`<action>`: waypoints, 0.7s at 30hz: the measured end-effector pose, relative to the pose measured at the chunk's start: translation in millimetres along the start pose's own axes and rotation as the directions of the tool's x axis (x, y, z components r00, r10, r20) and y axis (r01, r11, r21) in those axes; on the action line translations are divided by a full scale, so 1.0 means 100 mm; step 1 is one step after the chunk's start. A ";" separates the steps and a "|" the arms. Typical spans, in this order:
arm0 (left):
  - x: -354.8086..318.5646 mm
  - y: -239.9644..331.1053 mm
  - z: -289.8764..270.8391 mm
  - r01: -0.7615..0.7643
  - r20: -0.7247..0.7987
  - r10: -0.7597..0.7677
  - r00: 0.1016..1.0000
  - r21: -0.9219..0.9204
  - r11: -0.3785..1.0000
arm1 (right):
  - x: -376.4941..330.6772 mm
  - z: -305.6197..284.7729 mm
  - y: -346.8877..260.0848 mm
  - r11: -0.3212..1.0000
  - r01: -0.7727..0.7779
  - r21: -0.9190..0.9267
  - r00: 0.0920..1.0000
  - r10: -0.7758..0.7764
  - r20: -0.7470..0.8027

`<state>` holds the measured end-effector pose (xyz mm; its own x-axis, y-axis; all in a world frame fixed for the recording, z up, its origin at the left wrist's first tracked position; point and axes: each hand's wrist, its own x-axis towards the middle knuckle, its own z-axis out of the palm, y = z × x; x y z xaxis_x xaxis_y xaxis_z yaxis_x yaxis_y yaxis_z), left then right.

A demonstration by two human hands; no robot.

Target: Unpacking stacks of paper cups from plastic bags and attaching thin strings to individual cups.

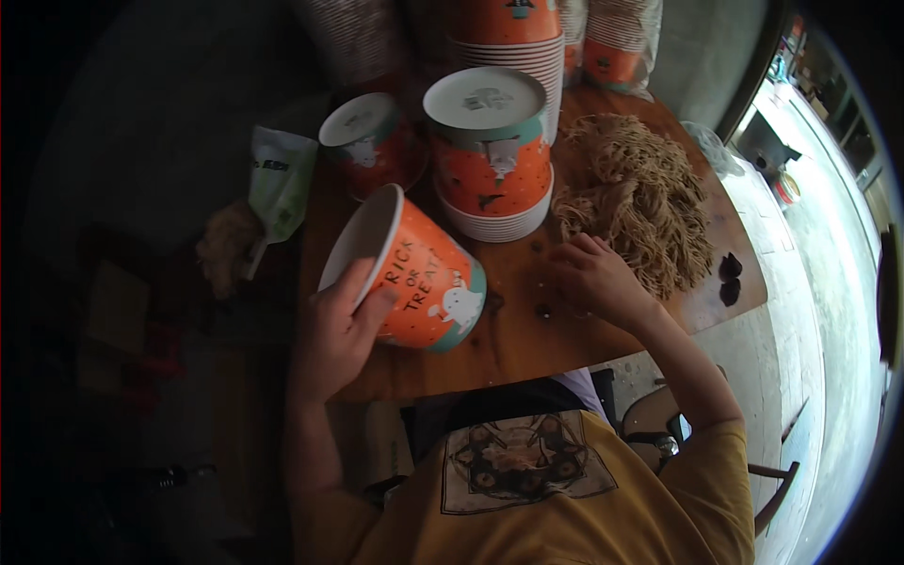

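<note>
My left hand (337,330) grips an orange paper bucket (428,287) by its rim, thumb outside and fingers reaching inside. The bucket is tilted, its mouth toward the upper left. It has lettering, a white cartoon figure and a teal band at its base. My right hand (593,273) is low over the table, fingers curled together beside a heap of tan shredded strands (640,198). What its fingertips hold, if anything, is hidden. Behind the held bucket stands an upside-down stack of similar buckets (492,169), and left of it a smaller upturned orange bucket (372,151).
More nested buckets (508,47) rise at the back of the wooden table (433,372), with plastic-wrapped stacks (617,47) beside them. A green-and-white pouch (282,184) lies past the left edge. Small dark pieces (730,280) lie at the right edge.
</note>
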<state>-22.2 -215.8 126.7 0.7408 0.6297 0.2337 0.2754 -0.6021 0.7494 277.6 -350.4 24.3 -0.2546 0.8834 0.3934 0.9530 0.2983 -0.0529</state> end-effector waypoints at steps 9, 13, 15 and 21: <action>0.05 0.11 -0.08 0.099 0.240 -0.003 0.971 -0.390 0.916 | 0.40 -0.36 -0.59 0.508 -0.399 0.763 0.883 0.437 0.172; 0.16 0.06 -0.08 0.074 0.290 0.063 0.955 -0.438 0.896 | 0.55 -0.26 -0.81 0.362 -0.233 0.903 0.937 0.331 0.110; 0.21 0.07 -0.06 0.203 0.275 -0.059 0.960 -0.530 0.823 | 0.62 -0.26 -0.94 0.262 -0.225 0.938 0.944 0.297 0.143; 0.36 0.12 -0.13 0.293 0.263 -0.168 0.950 -0.565 0.771 | 0.72 -0.22 -1.05 0.221 -0.249 0.943 0.934 0.313 0.173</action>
<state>0.1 -194.5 152.1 0.8184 0.5708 -0.0669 0.0834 -0.0028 0.9965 162.7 -326.2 78.1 0.0322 0.9809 0.1917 0.1195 0.1867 -0.9751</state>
